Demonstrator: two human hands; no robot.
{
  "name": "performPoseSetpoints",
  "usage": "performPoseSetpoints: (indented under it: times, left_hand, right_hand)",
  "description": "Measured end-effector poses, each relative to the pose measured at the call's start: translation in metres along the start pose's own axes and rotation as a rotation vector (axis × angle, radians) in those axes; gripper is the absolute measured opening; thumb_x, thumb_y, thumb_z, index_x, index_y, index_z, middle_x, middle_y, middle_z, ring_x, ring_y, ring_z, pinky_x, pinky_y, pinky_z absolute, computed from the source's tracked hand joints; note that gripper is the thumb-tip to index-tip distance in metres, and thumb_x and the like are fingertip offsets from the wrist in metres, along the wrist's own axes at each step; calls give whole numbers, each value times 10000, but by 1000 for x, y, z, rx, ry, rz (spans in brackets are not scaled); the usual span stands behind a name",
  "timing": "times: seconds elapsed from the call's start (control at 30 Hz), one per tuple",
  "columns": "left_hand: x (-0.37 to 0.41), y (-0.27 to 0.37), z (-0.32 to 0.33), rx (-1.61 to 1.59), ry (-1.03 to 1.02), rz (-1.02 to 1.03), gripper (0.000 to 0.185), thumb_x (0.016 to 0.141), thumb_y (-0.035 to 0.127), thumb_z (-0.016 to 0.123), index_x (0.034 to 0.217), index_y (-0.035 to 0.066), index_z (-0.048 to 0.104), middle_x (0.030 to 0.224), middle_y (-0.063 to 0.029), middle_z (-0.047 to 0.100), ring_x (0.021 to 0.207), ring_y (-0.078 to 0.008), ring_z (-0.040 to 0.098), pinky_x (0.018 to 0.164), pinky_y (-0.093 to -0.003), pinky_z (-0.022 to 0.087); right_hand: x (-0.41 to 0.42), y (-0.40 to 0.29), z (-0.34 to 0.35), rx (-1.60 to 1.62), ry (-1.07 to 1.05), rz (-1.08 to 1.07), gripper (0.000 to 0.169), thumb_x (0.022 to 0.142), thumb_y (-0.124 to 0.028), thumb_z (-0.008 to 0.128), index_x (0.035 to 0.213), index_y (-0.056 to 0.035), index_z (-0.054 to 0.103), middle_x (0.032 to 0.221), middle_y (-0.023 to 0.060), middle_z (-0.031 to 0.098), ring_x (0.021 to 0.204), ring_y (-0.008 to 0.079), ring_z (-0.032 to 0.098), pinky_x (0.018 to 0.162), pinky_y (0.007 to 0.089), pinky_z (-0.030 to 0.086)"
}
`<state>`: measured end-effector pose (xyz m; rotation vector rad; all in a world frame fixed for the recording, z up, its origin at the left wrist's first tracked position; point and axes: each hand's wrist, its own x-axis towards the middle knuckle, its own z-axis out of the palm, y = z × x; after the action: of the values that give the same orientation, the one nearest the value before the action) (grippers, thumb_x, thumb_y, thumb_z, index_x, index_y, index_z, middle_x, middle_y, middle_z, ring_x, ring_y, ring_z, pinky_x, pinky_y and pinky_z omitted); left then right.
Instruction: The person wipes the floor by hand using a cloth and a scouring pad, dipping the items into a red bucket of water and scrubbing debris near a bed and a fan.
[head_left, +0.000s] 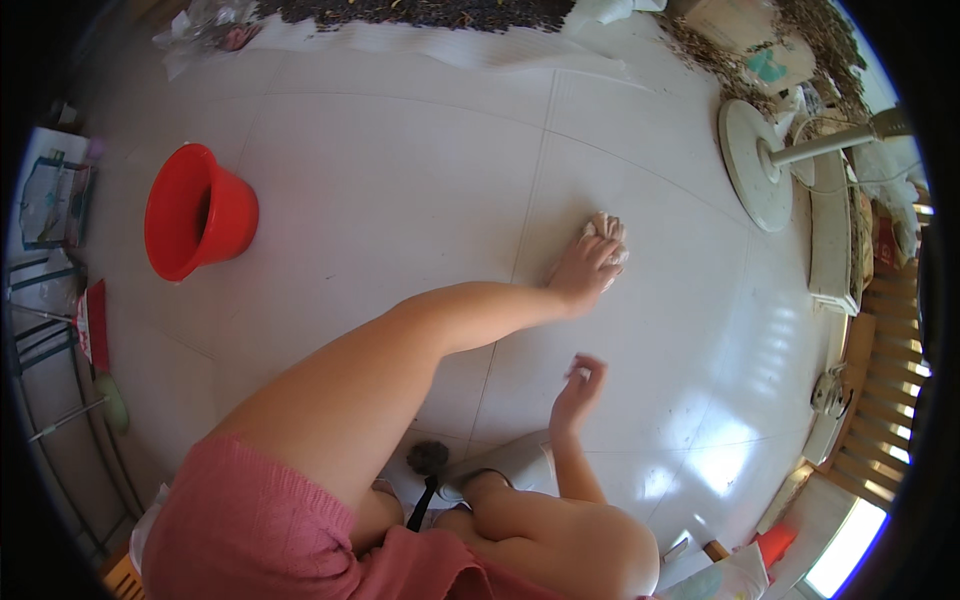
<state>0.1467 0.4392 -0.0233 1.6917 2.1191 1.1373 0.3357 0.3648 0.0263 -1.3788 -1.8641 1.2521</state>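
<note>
My left hand (583, 271) presses a crumpled pale cloth (613, 251) against the white tiled floor (405, 187). Its arm stretches from the lower left across the middle of the view. Lower down, my right hand (580, 394) hovers near my knee with loosely curled fingers and nothing in it; it is slightly blurred. Well to the left of the cloth, a red plastic bucket (236, 214) is on the floor, its mouth facing left in this view. The inside of the bucket is mostly dark.
A pedestal fan's round base (742, 165) stands at the upper right. Dark dried material (420, 13) lies on a white sheet (420, 49) at the far edge. A metal rack (45, 360) lines the left side, a slatted wooden piece (885, 390) the right. A grey object (517, 461) is by my feet.
</note>
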Motion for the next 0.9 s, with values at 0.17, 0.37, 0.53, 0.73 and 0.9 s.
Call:
performPoseSetpoints:
  times: [0.17, 0.37, 0.53, 0.73, 0.9]
  left_hand:
    - [-22, -7, -33, -402, -140, -107, 458, 822, 18, 662, 1274, 80, 623, 1489, -152, 436, 1382, -346, 386, 1154, -478, 315]
    - [-53, -68, -147, -487, -101, -227, 458, 843, -133, 402, 1189, 66, 627, 1418, -108, 488, 1332, -257, 476, 1063, -377, 448]
    - [-68, -102, -199, -625, 31, -462, 441, 843, -162, 349, 1131, 59, 600, 1405, -77, 488, 1217, -193, 557, 1017, -341, 479]
    - [-58, -73, -232, -645, -202, -628, 382, 891, -152, 313, 1091, 44, 573, 1342, -65, 536, 1060, -160, 601, 889, -323, 530]
    - [-88, -101, -259, -603, -133, -543, 358, 932, -97, 312, 1067, 58, 605, 1207, -61, 622, 913, -139, 607, 800, -293, 512]
  right_hand:
    - [64, -24, 37, 28, -8, -220, 493, 974, -8, 495, 1460, -30, 417, 1444, 156, 443, 1261, 266, 506, 1046, 391, 442]
    - [89, -28, 79, -650, 17, -446, 643, 881, -224, 687, 1479, -155, 462, 1582, 253, 232, 1389, 492, 295, 1112, 572, 325]
    - [123, -40, 104, -689, -278, -934, 660, 726, -99, 723, 1362, -209, 585, 1549, 180, 350, 1366, 420, 405, 1064, 529, 419]
    - [290, -37, 103, -997, 5, -730, 603, 840, -143, 645, 1427, -197, 516, 1503, 124, 452, 1249, 341, 516, 986, 450, 492]
    - [406, 3, 35, -1189, 286, -326, 578, 880, -239, 596, 1430, -390, 499, 1559, 121, 365, 1283, 375, 458, 1023, 460, 436]
